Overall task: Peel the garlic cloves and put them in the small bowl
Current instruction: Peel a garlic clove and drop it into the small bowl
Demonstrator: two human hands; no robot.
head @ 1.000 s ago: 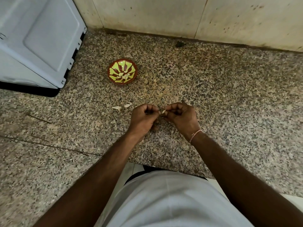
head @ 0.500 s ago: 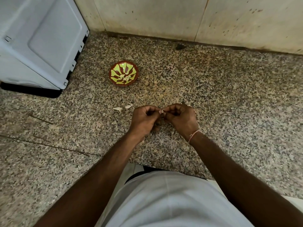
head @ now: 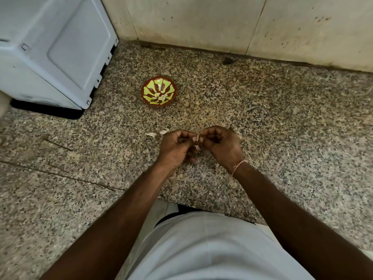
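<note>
Between your two hands, above the speckled stone counter, sits the garlic clove. Your left hand and right hand are both curled, knuckles up, with the fingertips of each pinching the clove from opposite sides. Only a pale sliver of the clove shows between the fingers; how much skin remains on it cannot be told.

Compared with a second ago, your hands have closed toward each other: the gap visible between them then is now gone, and the fingertips meet over the clove. A pale fragment now shows just below the pinch; whether it is loose skin or part of the clove cannot be told. Treat this as peeling in progress, not completed.

Note the small bowl, red with a yellow-green pattern, well apart from your hands toward the wall. Pale pieces, probably peeled cloves, already lie in it. Two scraps of skin rest on the counter just left of your left hand. A white appliance stands at the far left.

Once the skin is off, expect a forward reach with one hand to drop the clove into the bowl.
</note>
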